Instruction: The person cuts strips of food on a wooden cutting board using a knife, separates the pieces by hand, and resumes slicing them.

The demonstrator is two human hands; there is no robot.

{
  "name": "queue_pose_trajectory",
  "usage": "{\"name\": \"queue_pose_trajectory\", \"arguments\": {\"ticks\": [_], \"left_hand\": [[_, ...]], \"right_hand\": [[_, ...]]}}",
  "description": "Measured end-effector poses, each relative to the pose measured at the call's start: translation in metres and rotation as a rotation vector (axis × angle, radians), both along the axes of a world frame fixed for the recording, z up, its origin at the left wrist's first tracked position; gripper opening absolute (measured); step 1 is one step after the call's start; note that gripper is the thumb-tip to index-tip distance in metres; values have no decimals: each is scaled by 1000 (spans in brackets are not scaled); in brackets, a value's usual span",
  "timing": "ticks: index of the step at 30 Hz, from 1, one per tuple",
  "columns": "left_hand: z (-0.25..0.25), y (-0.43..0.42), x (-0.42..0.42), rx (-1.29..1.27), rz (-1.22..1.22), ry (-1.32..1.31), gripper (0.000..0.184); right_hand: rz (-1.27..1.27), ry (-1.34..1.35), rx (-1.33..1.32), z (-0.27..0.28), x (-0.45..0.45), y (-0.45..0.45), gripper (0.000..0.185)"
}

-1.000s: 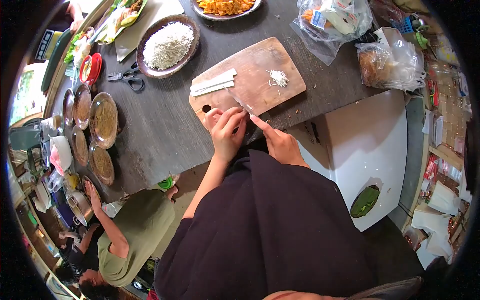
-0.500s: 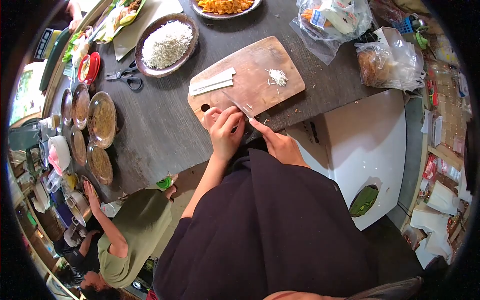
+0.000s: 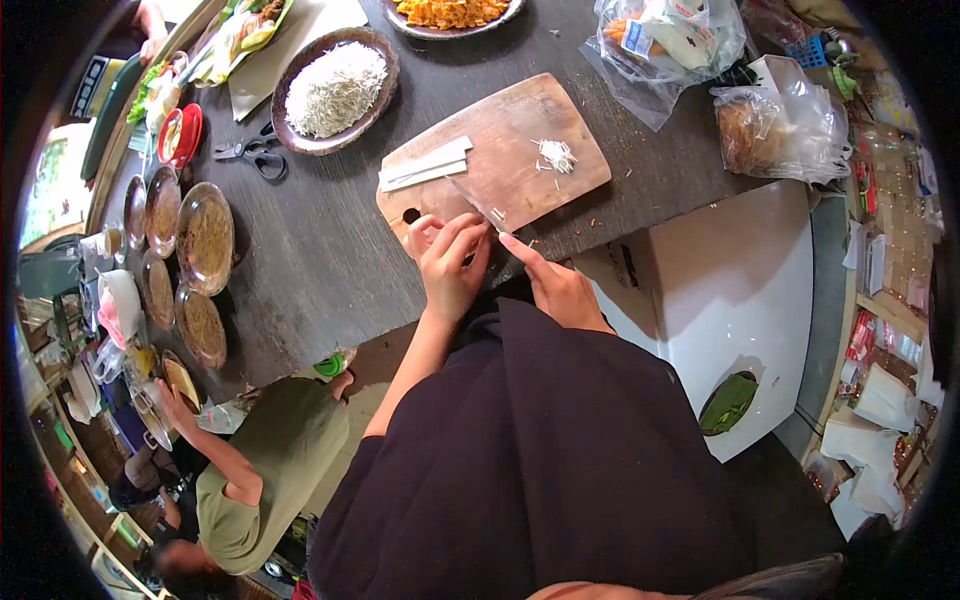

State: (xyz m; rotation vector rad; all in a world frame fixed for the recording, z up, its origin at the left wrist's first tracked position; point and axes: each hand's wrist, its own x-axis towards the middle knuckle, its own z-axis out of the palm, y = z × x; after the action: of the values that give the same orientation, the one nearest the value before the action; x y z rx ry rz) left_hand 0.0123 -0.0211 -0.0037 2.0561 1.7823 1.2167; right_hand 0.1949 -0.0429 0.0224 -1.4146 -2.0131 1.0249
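At the near edge of the wooden cutting board (image 3: pixel 520 125), the right hand (image 3: pixel 562 290) grips a knife (image 3: pixel 478 204) slanted over it. The left hand (image 3: pixel 455 258) is curled beside the knife; whether it holds anything cannot be told. Pale strips (image 3: pixel 425 166) and a heap of shreds (image 3: pixel 556 155) lie apart on the board.

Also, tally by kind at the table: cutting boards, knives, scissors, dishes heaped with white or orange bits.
Cutting board: 1
Knife: 1
Scissors: 1
White-heaped dish and orange-heaped dish: 2
Total: 5
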Motion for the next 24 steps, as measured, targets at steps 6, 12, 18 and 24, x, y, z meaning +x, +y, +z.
{"name": "queue_pose_trajectory", "arguments": {"ticks": [6, 12, 18, 24], "left_hand": [[2, -1, 0, -1, 2, 12, 19], [6, 0, 1, -1, 1, 18, 19], [5, 0, 1, -3, -1, 20, 19], [-3, -1, -1, -28, -7, -9, 20]], "right_hand": [[5, 6, -16, 3, 2, -4, 60], [13, -5, -30, 0, 4, -5, 59], [8, -68, -150, 3, 0, -5, 58], [-4, -80, -161, 12, -1, -1, 56]]}}
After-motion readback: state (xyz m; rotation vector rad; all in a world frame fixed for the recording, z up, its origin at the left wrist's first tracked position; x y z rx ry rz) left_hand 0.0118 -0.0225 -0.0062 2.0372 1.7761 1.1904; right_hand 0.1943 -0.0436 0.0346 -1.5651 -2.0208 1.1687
